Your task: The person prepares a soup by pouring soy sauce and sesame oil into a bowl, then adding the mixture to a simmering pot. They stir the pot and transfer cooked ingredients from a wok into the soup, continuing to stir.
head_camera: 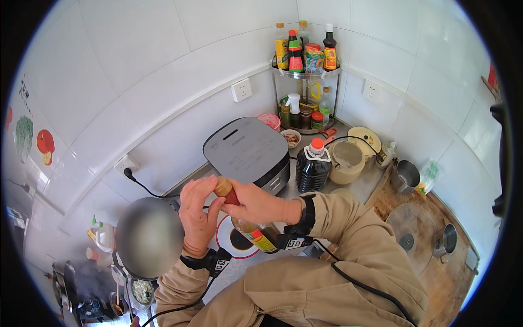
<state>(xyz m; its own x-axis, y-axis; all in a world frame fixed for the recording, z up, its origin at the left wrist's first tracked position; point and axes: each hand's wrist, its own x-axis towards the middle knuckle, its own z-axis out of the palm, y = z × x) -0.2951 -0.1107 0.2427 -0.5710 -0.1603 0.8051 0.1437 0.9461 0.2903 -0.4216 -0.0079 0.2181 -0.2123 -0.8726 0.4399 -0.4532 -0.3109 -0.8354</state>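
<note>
Before me a glass sauce bottle (261, 237) leans at a slant, with a gold cap (222, 187) and a red and yellow label. My right hand (257, 204) grips its neck just below the cap. My left hand (199, 214) has its fingers and thumb about the cap; whether the cap is loose cannot be told. Under the bottle lies a red-rimmed white plate (220, 234) holding dark liquid, partly hidden by the bottle and my hands. Behind my hands stands a grey-lidded rice cooker (247, 149).
To the right are a large dark-liquid jug (314, 171), a lidded pot (346, 163) and a wooden board (378, 200) with a glass lid (410, 233). A corner rack (305, 75) holds condiments. A blurred, dark-rimmed round thing (149, 239) is left, near a steaming stove (96, 308).
</note>
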